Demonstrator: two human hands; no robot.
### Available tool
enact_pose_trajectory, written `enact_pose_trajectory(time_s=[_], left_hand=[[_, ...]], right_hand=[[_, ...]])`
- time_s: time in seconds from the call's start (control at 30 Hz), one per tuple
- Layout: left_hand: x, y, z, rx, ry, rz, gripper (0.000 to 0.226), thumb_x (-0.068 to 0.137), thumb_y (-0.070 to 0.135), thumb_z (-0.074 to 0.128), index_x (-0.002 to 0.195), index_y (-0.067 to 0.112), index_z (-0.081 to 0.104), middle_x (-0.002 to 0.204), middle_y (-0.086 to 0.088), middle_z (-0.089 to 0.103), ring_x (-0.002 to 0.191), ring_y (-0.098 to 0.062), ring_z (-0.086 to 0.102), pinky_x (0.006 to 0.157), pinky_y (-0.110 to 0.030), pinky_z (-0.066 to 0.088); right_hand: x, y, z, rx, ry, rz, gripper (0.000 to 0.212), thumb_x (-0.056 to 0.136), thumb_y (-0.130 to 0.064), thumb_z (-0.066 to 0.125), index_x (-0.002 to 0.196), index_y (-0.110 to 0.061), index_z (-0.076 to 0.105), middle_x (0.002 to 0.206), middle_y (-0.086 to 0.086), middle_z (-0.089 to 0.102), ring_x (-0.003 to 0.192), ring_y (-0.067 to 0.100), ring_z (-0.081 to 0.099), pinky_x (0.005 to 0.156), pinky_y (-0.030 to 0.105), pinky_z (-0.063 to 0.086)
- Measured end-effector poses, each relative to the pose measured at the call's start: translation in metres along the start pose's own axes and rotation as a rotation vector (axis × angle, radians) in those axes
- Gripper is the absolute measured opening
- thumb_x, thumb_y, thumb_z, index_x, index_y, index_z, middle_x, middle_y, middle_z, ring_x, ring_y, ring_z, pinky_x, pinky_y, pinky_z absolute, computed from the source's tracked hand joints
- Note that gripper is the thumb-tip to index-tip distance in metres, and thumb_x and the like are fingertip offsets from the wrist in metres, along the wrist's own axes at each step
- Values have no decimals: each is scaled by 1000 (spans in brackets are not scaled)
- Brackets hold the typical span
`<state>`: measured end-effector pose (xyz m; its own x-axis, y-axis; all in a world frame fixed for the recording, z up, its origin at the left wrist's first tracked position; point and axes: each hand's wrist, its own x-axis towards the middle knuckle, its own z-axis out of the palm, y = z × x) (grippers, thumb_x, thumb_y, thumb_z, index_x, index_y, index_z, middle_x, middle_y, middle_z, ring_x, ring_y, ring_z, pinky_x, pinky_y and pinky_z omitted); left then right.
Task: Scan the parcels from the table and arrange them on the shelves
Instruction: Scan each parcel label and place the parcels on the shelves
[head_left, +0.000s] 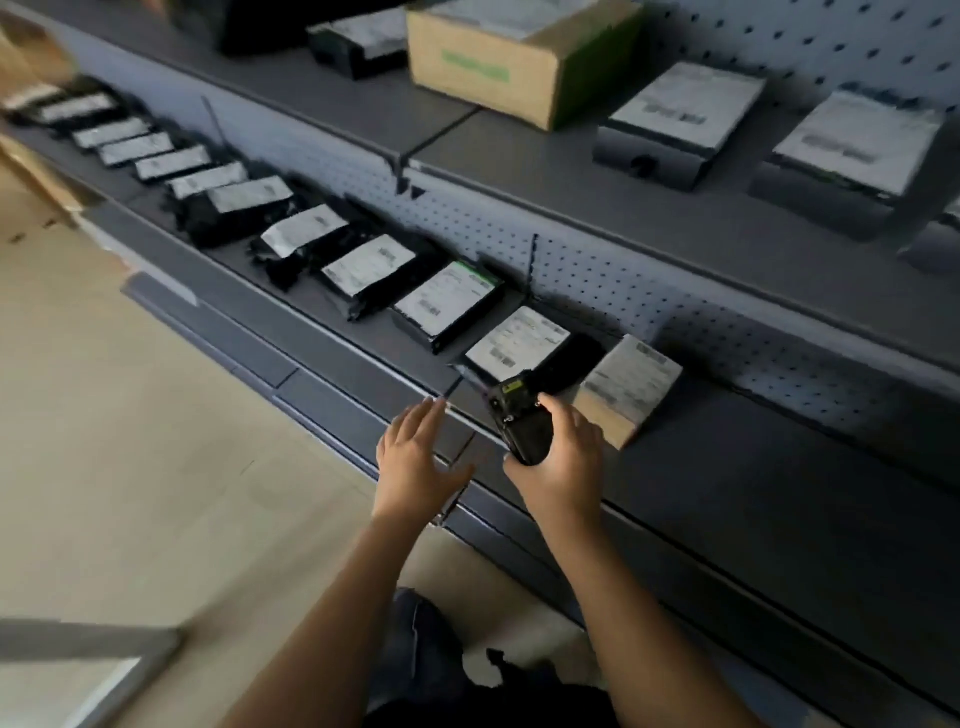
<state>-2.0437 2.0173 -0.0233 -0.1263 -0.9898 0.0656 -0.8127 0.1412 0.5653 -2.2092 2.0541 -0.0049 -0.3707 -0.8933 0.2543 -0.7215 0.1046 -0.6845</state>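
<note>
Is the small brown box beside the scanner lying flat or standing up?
Lying flat: the brown box rests on the shelf, broad labelled face up.

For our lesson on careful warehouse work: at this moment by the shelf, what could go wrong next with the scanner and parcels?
1. The brown parcel sits near the front edge of the shelf, beside the right hand; a nudge might knock it off.
2. The scanner points toward the black parcel, with the brown one close alongside, so the wrong label might be read.
</note>
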Motion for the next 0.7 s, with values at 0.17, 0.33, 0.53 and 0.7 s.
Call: enact_pose_trajectory(time_s=[0.17,0.33,0.53,0.7], left_hand=[[-13,-70,-43,23,96,-180,87,74,46,77,148,22,36,152,-1,37,141,-25,28,114,-44,25],[-11,-135,-92,46,206,-267,86,75,44,77,147,25,36,152,2,37,142,-23,26,114,-44,25],[10,-231,-167,52,323,-394,87,76,45,75,149,27,31,153,5,33,143,-19,20,114,-39,20],[11,-295,-214,49,398,-482,86,76,44,75,148,26,33,153,5,34,143,-20,21,113,-39,20]], right_hand=[[7,-59,65,47,-168,-139,75,55,-15,86,124,-13,59,121,9,60,112,33,51,95,44,45],[9,-124,131,79,-272,-278,72,57,-17,85,124,-17,58,117,4,61,109,29,52,89,39,45],[16,-227,228,140,-382,-425,72,55,-13,83,123,-13,59,113,3,64,101,30,52,82,35,46],[12,-298,297,162,-464,-491,71,57,-16,82,124,-15,58,114,3,63,102,30,52,79,31,43]])
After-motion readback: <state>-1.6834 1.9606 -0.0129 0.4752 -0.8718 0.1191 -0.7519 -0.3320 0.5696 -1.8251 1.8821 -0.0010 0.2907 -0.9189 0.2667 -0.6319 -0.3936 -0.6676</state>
